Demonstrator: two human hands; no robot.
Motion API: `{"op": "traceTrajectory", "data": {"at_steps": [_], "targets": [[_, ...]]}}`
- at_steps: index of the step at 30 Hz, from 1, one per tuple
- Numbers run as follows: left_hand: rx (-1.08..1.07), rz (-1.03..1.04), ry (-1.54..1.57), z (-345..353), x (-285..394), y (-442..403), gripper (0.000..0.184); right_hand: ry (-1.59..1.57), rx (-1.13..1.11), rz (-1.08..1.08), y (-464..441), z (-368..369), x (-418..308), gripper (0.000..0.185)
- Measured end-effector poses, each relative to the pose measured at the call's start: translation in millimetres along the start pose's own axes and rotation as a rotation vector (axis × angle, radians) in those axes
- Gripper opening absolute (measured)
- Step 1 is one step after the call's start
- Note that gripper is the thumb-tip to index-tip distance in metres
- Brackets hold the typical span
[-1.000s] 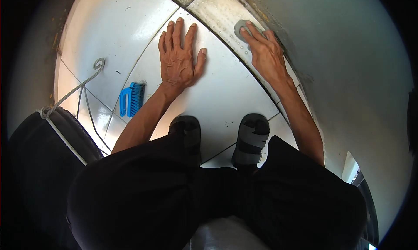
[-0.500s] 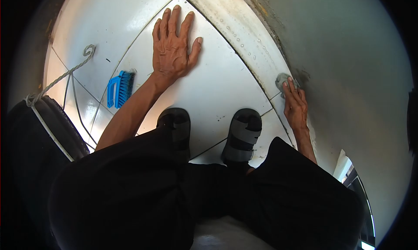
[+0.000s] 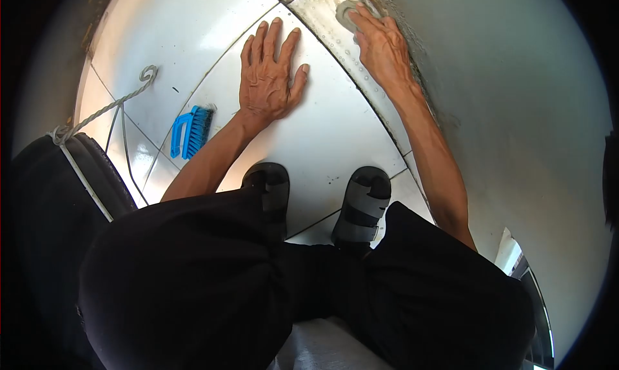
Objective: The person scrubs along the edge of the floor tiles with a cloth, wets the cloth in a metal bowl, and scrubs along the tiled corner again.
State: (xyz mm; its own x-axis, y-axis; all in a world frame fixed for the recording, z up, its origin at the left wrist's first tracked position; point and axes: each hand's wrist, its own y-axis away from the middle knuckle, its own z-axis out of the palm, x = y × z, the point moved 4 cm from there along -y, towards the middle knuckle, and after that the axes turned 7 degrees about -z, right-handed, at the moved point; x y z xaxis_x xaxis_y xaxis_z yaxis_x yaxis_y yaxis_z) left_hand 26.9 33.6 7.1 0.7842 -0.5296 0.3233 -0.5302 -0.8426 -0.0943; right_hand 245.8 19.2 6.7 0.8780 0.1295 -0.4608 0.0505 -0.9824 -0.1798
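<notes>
My left hand lies flat on the white floor tile, fingers spread, holding nothing. My right hand presses a grey scrubbing pad under its fingertips against the wet tile strip along the foot of the wall. Drops of water dot that strip beside the hand. To the left of my left forearm, a blue scrub brush rests on its side, its bristles facing right.
A dark bucket-like container with a twisted rope tied to it stands at the left. My sandalled feet are on the tiles below my hands. The grey wall rises close on the right.
My right hand has slid the pad far forward along the tile strip, from beside my right foot to the far end. The left hand stays flat on the tile; the view shifted slightly.
</notes>
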Motion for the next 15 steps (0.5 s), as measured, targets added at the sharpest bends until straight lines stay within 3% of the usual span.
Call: {"op": "traceTrajectory", "data": {"at_steps": [3, 6, 8, 11, 15], "targets": [[0.013, -0.002, 0.012, 0.8, -0.4, 1.2, 0.062, -0.062, -0.072, 0.149, 92.6, -39.6, 13.0, 0.038], [0.023, -0.005, 0.015, 2.7, -1.1, 1.5, 0.063, 0.083, -0.174, 0.243, 195.0, -79.6, 21.1, 0.043], [0.011, -0.012, 0.014, 1.2, -0.2, 0.9, 0.063, 0.119, -0.185, 0.217, 231.1, -87.3, 29.3, 0.044], [0.002, -0.010, 0.002, -0.5, 1.3, -1.1, 0.063, 0.131, -0.151, 0.150, 211.6, -76.7, 27.1, 0.046], [-0.008, -0.004, -0.017, 3.3, 0.3, -0.5, 0.066, 0.103, -0.064, 0.047, 94.9, -25.0, 12.7, 0.044]]}}
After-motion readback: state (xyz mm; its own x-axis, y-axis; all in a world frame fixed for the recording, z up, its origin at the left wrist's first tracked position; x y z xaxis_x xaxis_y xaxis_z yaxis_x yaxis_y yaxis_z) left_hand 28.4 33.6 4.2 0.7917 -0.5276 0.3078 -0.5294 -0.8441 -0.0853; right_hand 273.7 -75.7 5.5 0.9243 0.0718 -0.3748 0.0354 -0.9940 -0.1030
